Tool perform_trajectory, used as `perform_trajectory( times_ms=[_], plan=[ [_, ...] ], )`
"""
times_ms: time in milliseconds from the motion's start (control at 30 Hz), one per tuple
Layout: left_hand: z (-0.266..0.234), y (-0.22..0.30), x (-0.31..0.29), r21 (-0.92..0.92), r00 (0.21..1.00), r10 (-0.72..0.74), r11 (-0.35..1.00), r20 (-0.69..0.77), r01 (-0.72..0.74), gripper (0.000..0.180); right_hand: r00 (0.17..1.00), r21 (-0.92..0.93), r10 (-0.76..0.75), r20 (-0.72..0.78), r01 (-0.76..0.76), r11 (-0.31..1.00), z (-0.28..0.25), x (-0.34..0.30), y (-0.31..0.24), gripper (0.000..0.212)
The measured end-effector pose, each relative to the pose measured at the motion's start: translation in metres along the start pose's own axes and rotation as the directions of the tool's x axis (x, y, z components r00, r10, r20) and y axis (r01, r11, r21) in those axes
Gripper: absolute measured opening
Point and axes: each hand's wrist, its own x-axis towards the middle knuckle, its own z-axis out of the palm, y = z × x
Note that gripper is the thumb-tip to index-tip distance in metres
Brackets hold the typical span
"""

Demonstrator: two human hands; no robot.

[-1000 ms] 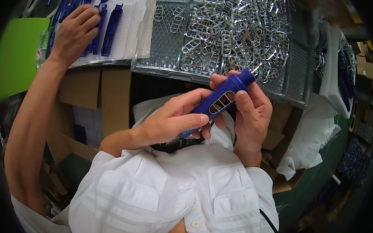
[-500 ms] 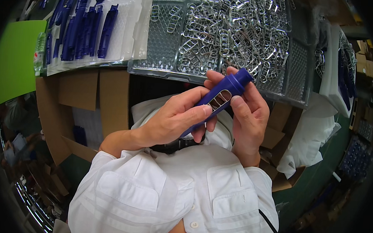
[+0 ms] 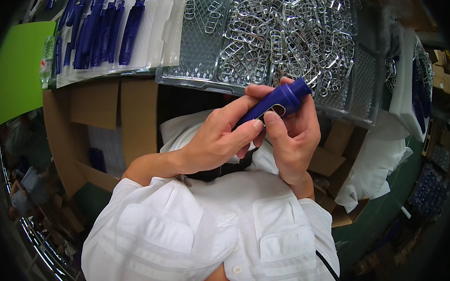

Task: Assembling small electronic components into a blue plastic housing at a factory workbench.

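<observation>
Between both hands I hold a dark blue plastic tube-shaped housing, tilted with its narrower round end up to the right. A shiny metal frame rims the oval opening in its side. My left hand is wrapped round the lower part, thumb pressed beside the opening. My right hand grips the upper part from the right, its thumb lying on the metal frame and covering some of it. The lower end of the housing is hidden behind my left fingers.
A clear plastic tray heaped with metal frames stands just beyond my hands. Left of it, several blue plastic parts lie on a white sheet. Open cardboard boxes sit below the table edge, with white bags at the right.
My right thumb has moved left and down onto the metal frame, covering more of the opening. The housing has shifted slightly up and right in my hands.
</observation>
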Motion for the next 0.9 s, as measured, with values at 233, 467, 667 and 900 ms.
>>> perform_trajectory(
  times_ms=[233, 467, 667, 900],
  plan=[
    [-0.008, 0.009, -0.003, -0.219, 0.986, -0.113, 0.966, 0.122, 0.138, 0.043, 0.997, 0.126, 0.013, 0.07, -0.022, 0.992, -0.012, 0.017, 0.005, 0.052],
    [-0.014, 0.015, -0.009, -0.363, 0.973, -0.119, 0.913, 0.197, 0.185, 0.054, 0.994, 0.183, 0.096, 0.061, -0.105, 0.977, -0.002, 0.017, -0.004, 0.063],
    [-0.019, 0.012, -0.01, -0.362, 0.974, -0.118, 0.914, 0.191, 0.182, 0.057, 0.993, 0.158, 0.101, 0.063, -0.11, 0.981, 0.002, 0.016, -0.005, 0.06],
    [-0.02, 0.012, -0.009, -0.33, 0.982, -0.112, 0.931, 0.154, 0.158, 0.066, 0.994, 0.132, 0.091, 0.058, -0.098, 0.986, 0.004, 0.014, -0.005, 0.059]
  ],
)
